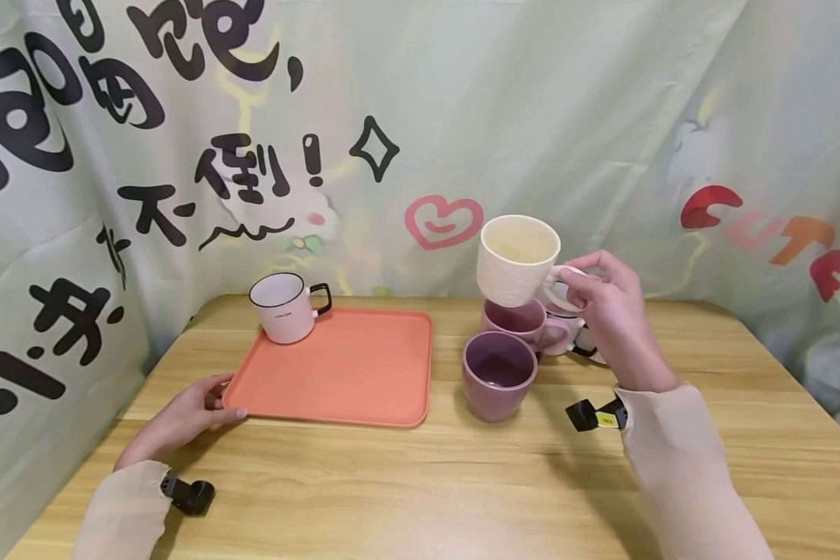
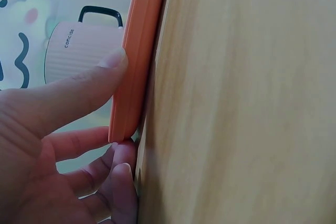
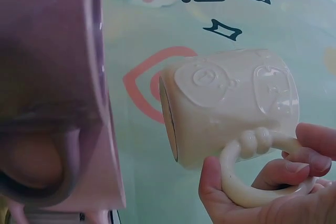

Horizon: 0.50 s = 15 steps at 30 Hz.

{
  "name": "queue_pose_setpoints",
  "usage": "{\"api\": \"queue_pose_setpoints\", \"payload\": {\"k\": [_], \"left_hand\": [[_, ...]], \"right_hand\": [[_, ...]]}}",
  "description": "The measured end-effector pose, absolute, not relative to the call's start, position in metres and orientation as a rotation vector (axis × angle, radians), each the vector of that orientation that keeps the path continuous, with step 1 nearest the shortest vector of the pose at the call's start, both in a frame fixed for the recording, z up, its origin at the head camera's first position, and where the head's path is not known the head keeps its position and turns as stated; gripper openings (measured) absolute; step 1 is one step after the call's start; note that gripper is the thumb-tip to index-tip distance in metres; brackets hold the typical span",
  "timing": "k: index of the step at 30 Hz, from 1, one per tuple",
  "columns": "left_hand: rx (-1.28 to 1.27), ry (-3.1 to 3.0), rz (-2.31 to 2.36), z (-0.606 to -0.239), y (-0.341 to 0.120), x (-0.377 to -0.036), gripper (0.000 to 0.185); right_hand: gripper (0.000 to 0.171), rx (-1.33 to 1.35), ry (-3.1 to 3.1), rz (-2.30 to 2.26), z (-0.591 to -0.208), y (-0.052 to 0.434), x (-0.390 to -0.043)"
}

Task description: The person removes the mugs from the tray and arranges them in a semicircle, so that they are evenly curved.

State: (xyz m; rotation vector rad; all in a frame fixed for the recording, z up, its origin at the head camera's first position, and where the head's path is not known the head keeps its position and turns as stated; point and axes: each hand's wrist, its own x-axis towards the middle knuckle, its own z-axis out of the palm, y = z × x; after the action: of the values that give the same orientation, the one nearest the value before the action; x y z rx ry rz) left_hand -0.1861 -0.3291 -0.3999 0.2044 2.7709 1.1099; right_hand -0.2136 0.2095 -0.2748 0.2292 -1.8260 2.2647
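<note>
Aloft, right hand gripping cream mug.

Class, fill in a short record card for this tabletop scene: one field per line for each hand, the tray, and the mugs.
Right hand: holds cream mug by its handle, lifted above the table
Left hand: grips near corner of orange tray
On tray: pink mug, black handle, far left corner
On table: dark purple mug in front, lighter purple mug behind
Further mug behind the right hand: mostly hidden

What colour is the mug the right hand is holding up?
Cream mug, with embossed shapes on its side; the right wrist view shows it best.
</note>
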Motion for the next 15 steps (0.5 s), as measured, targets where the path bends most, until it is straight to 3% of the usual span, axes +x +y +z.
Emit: {"api": "queue_pose_setpoints", "payload": {"k": [15], "left_hand": [[0.188, 2.761, 1.13, -0.401, -0.329, -0.186, 0.074]], "right_hand": [[0.018, 0.181, -1.757, 2.282, -0.298, 0.24, -0.203]]}}
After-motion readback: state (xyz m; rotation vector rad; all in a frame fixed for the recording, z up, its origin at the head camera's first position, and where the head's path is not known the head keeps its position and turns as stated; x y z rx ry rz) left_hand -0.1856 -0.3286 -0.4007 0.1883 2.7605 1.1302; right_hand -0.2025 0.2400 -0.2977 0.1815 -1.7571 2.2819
